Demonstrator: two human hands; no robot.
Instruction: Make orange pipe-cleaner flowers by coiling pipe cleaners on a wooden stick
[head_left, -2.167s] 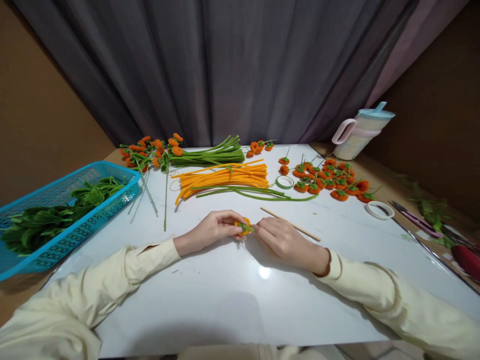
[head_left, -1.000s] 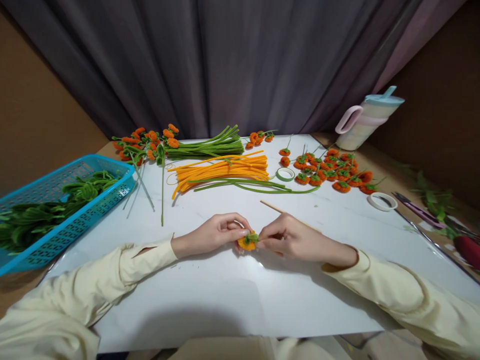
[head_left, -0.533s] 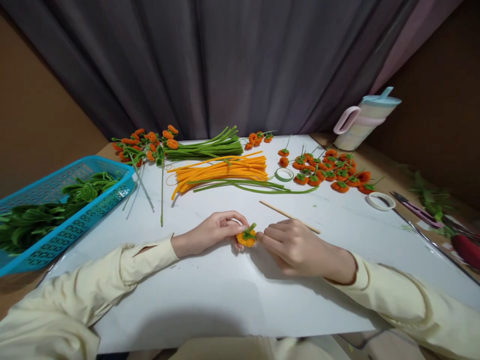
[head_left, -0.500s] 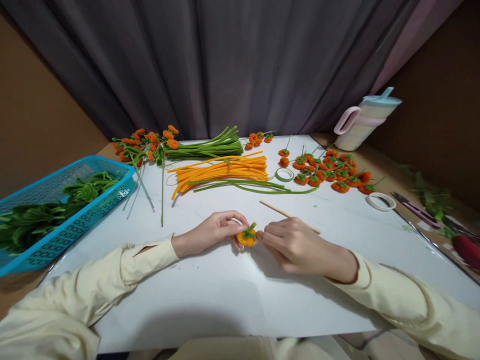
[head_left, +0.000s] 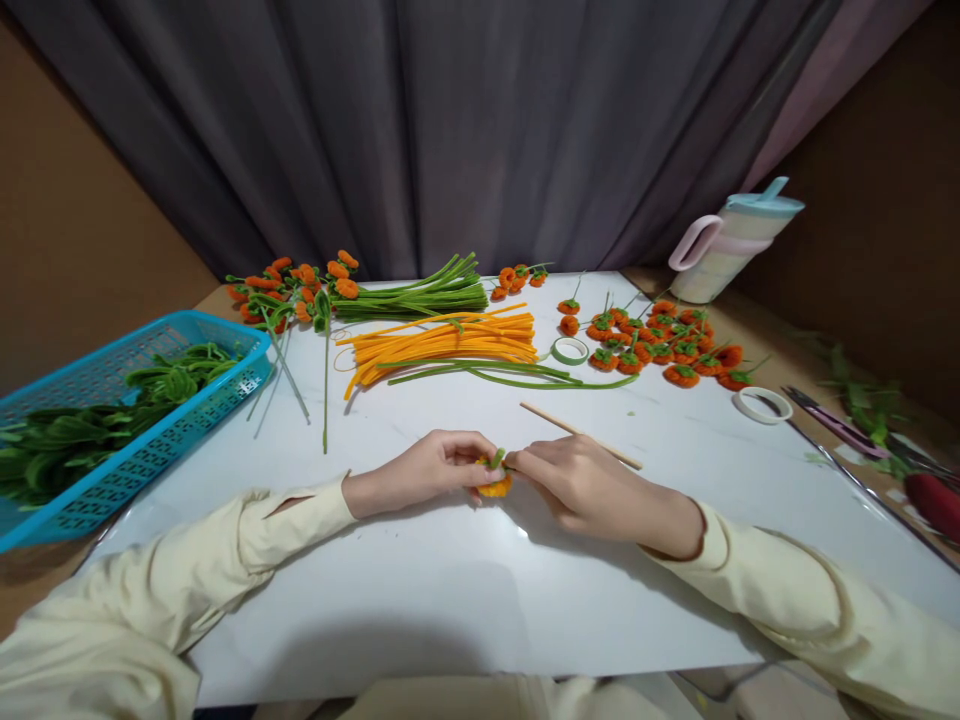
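Note:
A small yellow-orange pipe-cleaner pumpkin (head_left: 495,488) with a green top is held just above the white table. Thumb and fingers of my left hand (head_left: 442,466) are closed on it from the left. My right hand (head_left: 592,490) pinches at the green pipe-cleaner piece (head_left: 497,458) on top, its fingertips close to those of the left; the exact grip is partly hidden. Behind the right hand lies a thin wooden stick (head_left: 551,417). Farther back are a bundle of orange pipe cleaners (head_left: 450,345) and a few loose green pipe cleaners (head_left: 517,372).
A blue basket (head_left: 176,420) of green leaves stands left. Green stems (head_left: 412,302) and finished orange pieces (head_left: 281,285) lie at the back. Several orange pumpkins (head_left: 660,340), tape rolls (head_left: 763,404), pliers (head_left: 832,420) and a tumbler (head_left: 731,250) are on the right.
My right hand has moved slightly left, its fingertips now meeting the pumpkin's green top. The left fingers now cover more of the pumpkin.

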